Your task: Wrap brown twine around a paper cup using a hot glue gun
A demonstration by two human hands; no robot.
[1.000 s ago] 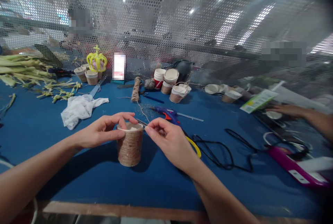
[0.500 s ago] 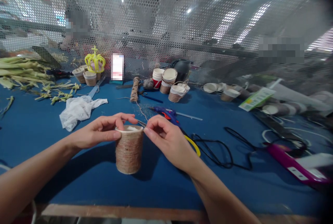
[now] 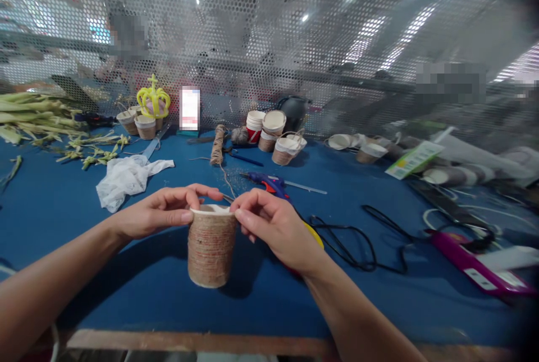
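A paper cup wrapped in brown twine (image 3: 210, 250) stands upright near the front of the blue table (image 3: 63, 205). My left hand (image 3: 162, 213) grips its rim from the left, thumb on the outside and fingers curled over the top. My right hand (image 3: 273, 227) pinches the rim on the right side, fingers pressed together against the twine at the top edge. A thin strand of twine (image 3: 227, 179) runs from behind the cup back to a twine spool (image 3: 218, 145).
A blue glue gun (image 3: 269, 182) lies behind my hands, its black cable (image 3: 353, 244) looping right. A crumpled white bag (image 3: 126, 177), green palm leaves (image 3: 37, 115), a yellow crown (image 3: 154, 101), several wrapped cups (image 3: 273, 132), a pink tool (image 3: 471, 261) and a perforated metal screen (image 3: 269, 42) surround them.
The cup has tipped slightly upright and sits a little lower in view. My right hand has closed in onto the rim. A co-worker's arm at the right edge has gone from view.
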